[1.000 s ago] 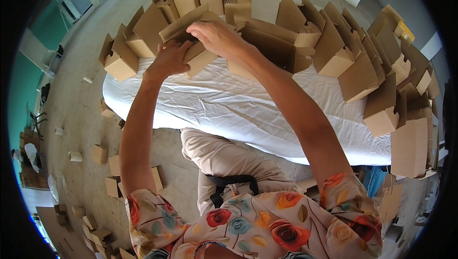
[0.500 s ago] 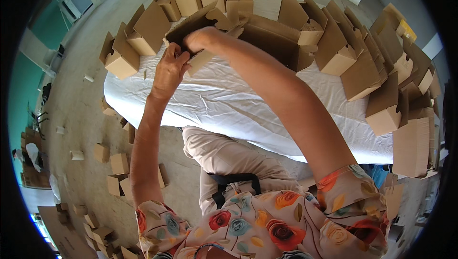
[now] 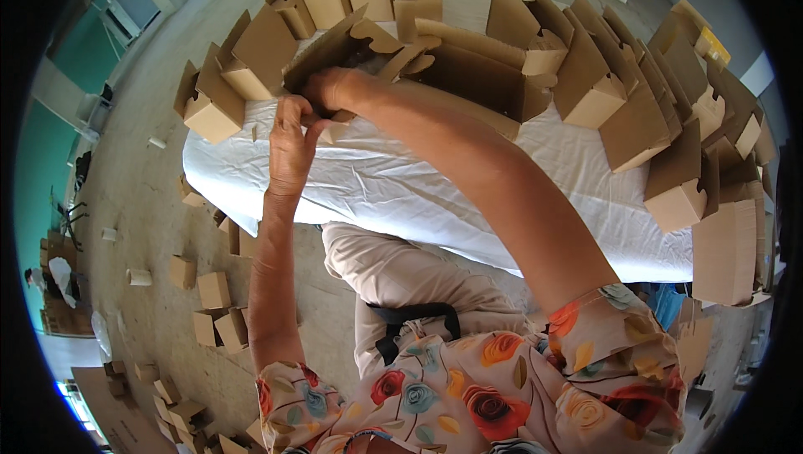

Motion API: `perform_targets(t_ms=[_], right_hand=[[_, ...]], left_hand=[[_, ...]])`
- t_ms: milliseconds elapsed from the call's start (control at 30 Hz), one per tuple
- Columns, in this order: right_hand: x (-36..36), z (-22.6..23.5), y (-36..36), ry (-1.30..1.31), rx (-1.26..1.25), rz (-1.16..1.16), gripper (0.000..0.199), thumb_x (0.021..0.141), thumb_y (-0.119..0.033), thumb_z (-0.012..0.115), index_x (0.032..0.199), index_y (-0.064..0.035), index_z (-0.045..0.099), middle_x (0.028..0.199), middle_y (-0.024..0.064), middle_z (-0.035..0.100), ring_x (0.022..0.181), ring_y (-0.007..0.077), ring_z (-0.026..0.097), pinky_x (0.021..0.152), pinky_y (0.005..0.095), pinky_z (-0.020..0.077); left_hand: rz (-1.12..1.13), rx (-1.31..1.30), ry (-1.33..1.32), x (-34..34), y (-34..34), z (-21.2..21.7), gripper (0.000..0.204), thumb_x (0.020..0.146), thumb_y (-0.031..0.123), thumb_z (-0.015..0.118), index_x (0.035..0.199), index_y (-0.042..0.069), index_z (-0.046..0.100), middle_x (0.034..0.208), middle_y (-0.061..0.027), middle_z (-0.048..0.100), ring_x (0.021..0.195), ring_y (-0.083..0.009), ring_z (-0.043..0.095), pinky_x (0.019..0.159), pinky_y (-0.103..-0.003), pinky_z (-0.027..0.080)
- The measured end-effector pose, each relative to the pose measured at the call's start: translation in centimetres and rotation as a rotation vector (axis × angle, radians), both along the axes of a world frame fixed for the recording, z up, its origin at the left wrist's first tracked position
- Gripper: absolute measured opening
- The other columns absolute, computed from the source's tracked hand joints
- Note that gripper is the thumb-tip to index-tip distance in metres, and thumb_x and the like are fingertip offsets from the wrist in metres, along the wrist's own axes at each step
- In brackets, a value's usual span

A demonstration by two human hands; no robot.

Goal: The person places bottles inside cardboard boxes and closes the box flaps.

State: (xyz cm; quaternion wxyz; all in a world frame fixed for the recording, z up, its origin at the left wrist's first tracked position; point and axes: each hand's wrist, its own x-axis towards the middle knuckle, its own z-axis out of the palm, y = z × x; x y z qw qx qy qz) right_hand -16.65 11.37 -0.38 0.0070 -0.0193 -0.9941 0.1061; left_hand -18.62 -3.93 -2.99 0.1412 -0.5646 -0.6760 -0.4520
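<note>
While both arms reach forward in the head view, the left hand pinches the lower edge of a half-folded cardboard box with fingers clenched on a flap, and the right hand closes its grip on the same box from the side. The box is raised above the far left part of the white-sheeted worktop, among finished boxes crowding its far and right edges. A larger open carton lies just right of the hands. More small boxes are scattered on the floor at left.
</note>
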Motion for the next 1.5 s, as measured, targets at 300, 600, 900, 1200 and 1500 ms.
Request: perform_targets(t_ms=[300,600,900,1200,1500], right_hand=[[5.1,5.5,5.5,0.608,-0.614,0.039,0.053,0.073,-0.022,0.075,0.115,-0.0028,0.05,0.104,0.011,0.062,0.094,0.0186,0.06,0.078,0.0321,0.0482],[22.0,7.1,6.3,1.252,-1.376,-0.127,0.042,0.083,-0.013,0.068,0.118,-0.0025,0.049,0.1,0.0087,0.063,0.09,0.0189,0.063,0.076,0.0357,0.0547],[26.2,2.6,3.0,1.391,-1.682,-0.145,0.042,0.088,-0.011,0.062,0.125,-0.0021,0.043,0.122,0.0128,0.055,0.104,0.0235,0.06,0.082,0.0398,0.0555],[26.8,1.8,0.6,1.176,-1.587,-0.348,0.054,0.094,-0.036,0.051,0.135,-0.0077,0.029,0.128,0.0104,0.043,0.116,0.0225,0.048,0.093,0.0441,0.0448],[26.7,1.4,1.1,0.858,-1.549,-0.329,0.061,0.088,-0.041,0.061,0.133,-0.0045,0.04,0.118,0.0095,0.053,0.106,0.0193,0.056,0.081,0.037,0.0552]], left_hand=[[0.156,0.035,-0.101,-2.4,-0.6,0.3,0.036,0.068,-0.005,0.074,0.093,0.003,0.049,0.085,-0.0076,0.052,0.073,-0.0191,0.057,0.068,-0.033,0.049],[0.341,0.149,0.293,4.3,0.3,3.0,0.055,0.073,-0.002,0.066,0.124,0.009,0.05,0.127,-0.0168,0.041,0.121,-0.0376,0.038,0.1,-0.048,0.033],[-0.764,0.449,-1.655,13.8,8.2,4.6,0.049,0.086,0.016,0.066,0.128,0.005,0.042,0.125,-0.0091,0.047,0.117,-0.024,0.047,0.101,-0.04,0.038],[-0.706,0.53,-1.735,13.8,12.4,4.8,0.033,0.084,0.009,0.065,0.114,0.006,0.051,0.106,-0.0049,0.059,0.101,-0.0196,0.057,0.092,-0.037,0.047],[-0.67,0.183,-1.125,18.8,11.5,4.5,0.043,0.089,0.015,0.06,0.125,-0.001,0.042,0.114,-0.0099,0.055,0.104,-0.0189,0.054,0.084,-0.033,0.049]])
